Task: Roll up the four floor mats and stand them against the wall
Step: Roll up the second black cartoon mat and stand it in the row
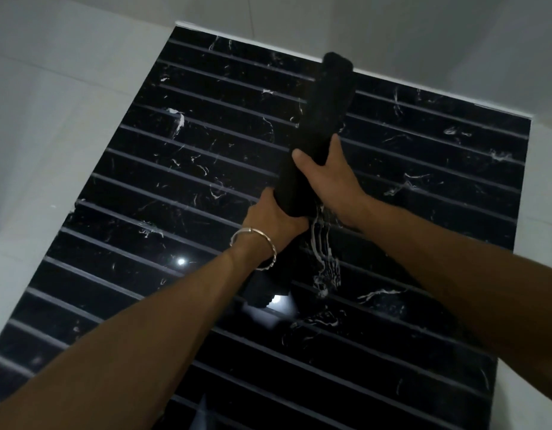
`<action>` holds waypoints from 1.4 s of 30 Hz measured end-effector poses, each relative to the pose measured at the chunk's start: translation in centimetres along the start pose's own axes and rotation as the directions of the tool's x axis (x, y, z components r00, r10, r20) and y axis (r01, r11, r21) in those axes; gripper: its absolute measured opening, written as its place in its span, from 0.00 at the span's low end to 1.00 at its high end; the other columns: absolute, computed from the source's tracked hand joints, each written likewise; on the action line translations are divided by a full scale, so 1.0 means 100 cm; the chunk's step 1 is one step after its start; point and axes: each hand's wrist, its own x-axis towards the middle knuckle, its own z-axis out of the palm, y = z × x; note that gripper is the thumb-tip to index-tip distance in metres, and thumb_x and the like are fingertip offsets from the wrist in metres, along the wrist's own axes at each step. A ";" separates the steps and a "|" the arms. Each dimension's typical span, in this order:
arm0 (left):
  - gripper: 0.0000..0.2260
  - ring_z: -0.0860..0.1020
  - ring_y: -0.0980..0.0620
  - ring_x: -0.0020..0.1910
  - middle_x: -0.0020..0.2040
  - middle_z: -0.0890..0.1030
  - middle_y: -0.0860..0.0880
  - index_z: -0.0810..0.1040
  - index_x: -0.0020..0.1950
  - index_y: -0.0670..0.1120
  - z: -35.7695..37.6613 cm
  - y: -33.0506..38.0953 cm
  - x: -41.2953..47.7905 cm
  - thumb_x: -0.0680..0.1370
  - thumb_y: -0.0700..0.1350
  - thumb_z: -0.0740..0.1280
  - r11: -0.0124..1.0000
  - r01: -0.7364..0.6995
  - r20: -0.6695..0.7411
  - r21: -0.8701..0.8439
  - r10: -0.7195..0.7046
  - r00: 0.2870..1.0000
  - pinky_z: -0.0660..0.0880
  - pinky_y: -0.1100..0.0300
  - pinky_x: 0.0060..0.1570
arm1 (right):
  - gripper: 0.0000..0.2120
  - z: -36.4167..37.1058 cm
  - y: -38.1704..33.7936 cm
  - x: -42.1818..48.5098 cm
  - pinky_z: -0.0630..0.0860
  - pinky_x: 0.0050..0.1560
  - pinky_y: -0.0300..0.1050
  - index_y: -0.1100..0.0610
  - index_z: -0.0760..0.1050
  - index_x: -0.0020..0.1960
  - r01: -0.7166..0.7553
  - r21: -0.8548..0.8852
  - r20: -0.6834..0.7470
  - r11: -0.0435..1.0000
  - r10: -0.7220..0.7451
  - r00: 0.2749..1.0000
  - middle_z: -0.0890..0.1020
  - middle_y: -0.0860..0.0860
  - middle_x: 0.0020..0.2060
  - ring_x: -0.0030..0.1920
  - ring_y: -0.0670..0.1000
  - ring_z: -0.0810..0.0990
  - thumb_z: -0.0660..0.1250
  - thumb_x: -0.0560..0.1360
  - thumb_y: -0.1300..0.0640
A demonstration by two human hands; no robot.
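Both my forearms reach out from the bottom of the view and meet on one rolled mat, a tight black tube. My left hand, with a silver bracelet on its wrist, has its fingers wrapped around the lower part of the roll. My right hand grips just above it, thumb lying across the near side. The roll runs lengthways away from me. Its far end reaches close to the top edge of a glossy black marbled panel scored with parallel grooves, and its near end dips below my left wrist. White tiled surfaces border the panel on both sides.

I judge the panel to be the wall, so this mat is finished rolling and is being set in place. I cannot tell whether its lower end rests on anything yet. It is still fully in my grasp, not standing alone. No other mats are in view, so I cannot tell how many of the four are done.
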 end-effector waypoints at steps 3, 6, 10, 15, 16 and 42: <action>0.27 0.78 0.44 0.53 0.57 0.78 0.43 0.67 0.64 0.45 0.015 0.000 -0.013 0.70 0.51 0.73 0.999 -0.018 0.031 0.042 0.017 0.999 0.76 0.55 0.51 | 0.43 -0.007 -0.004 0.003 0.72 0.61 0.47 0.52 0.50 0.77 -0.124 0.206 0.010 0.971 0.125 0.992 0.69 0.51 0.70 0.64 0.51 0.72 0.71 0.71 0.43; 0.28 0.79 0.45 0.51 0.56 0.78 0.44 0.66 0.64 0.45 0.024 0.003 -0.025 0.70 0.52 0.73 0.999 -0.024 0.055 0.028 0.022 0.998 0.78 0.53 0.51 | 0.42 -0.010 -0.002 0.004 0.71 0.53 0.41 0.53 0.53 0.74 -0.129 0.250 -0.001 0.960 0.133 0.991 0.71 0.48 0.59 0.55 0.46 0.72 0.75 0.69 0.50; 0.31 0.78 0.48 0.52 0.55 0.76 0.48 0.64 0.66 0.46 0.023 0.007 -0.030 0.70 0.55 0.73 0.998 -0.062 0.133 -0.029 0.066 0.989 0.76 0.57 0.51 | 0.35 -0.019 -0.003 0.006 0.72 0.40 0.38 0.54 0.57 0.72 -0.170 0.274 0.002 0.947 0.177 0.984 0.73 0.47 0.50 0.47 0.46 0.75 0.71 0.70 0.60; 0.16 0.77 0.57 0.42 0.44 0.77 0.54 0.71 0.56 0.47 0.014 0.018 -0.022 0.73 0.48 0.72 0.906 0.132 0.303 -0.402 -0.004 0.953 0.77 0.66 0.42 | 0.19 -0.022 -0.006 0.001 0.81 0.47 0.53 0.52 0.69 0.57 -0.160 0.364 0.057 0.918 0.149 0.987 0.78 0.57 0.52 0.52 0.57 0.79 0.69 0.69 0.63; 0.10 0.78 0.56 0.41 0.43 0.79 0.52 0.73 0.52 0.48 0.011 0.019 -0.019 0.74 0.46 0.71 0.870 0.179 0.348 -0.459 -0.009 0.937 0.78 0.66 0.41 | 0.16 -0.020 -0.006 0.000 0.80 0.52 0.56 0.51 0.69 0.53 -0.151 0.382 0.076 0.912 0.132 0.988 0.78 0.59 0.52 0.54 0.59 0.79 0.69 0.69 0.63; 0.25 0.68 0.40 0.61 0.58 0.77 0.47 0.75 0.61 0.49 -0.104 -0.014 0.048 0.65 0.40 0.73 0.614 -0.507 -0.017 0.605 0.646 0.763 0.60 0.38 0.66 | 0.29 -0.042 -0.016 -0.011 0.75 0.58 0.64 0.50 0.70 0.68 -0.446 0.308 0.787 0.840 0.038 0.616 0.72 0.60 0.68 0.62 0.65 0.76 0.67 0.70 0.41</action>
